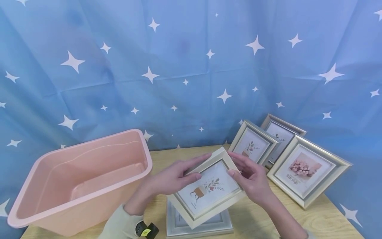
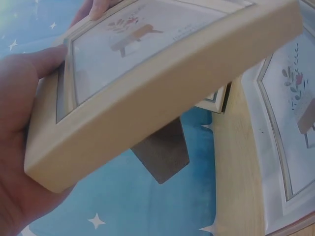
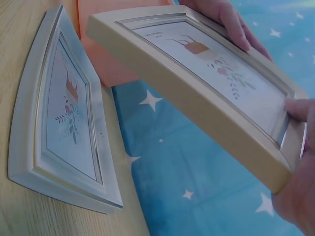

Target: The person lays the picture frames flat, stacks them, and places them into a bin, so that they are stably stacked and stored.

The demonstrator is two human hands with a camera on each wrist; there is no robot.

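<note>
A cream picture frame [image 1: 209, 189] with a plant-pot print is held tilted between both hands above the table. My left hand [image 1: 173, 176] grips its upper left edge, the thumb lying over the front. At the upper right corner my right hand [image 1: 250, 177] holds it, thumb on the front border and fingers behind. In the left wrist view a brown stand leg [image 2: 165, 155] juts from behind the frame. Below lies a silver picture frame [image 1: 200, 230], flat on the table and partly covered by the held one; its plant print shows in the right wrist view [image 3: 74, 113].
A pink plastic tub [image 1: 89, 199] stands at the left of the wooden table [image 1: 322, 217]. Three silver frames stand at the right: one with a flower photo [image 1: 304, 169], another [image 1: 253, 142] beside it, and a third [image 1: 282, 132] behind. A blue starred curtain [image 1: 185, 43] hangs behind.
</note>
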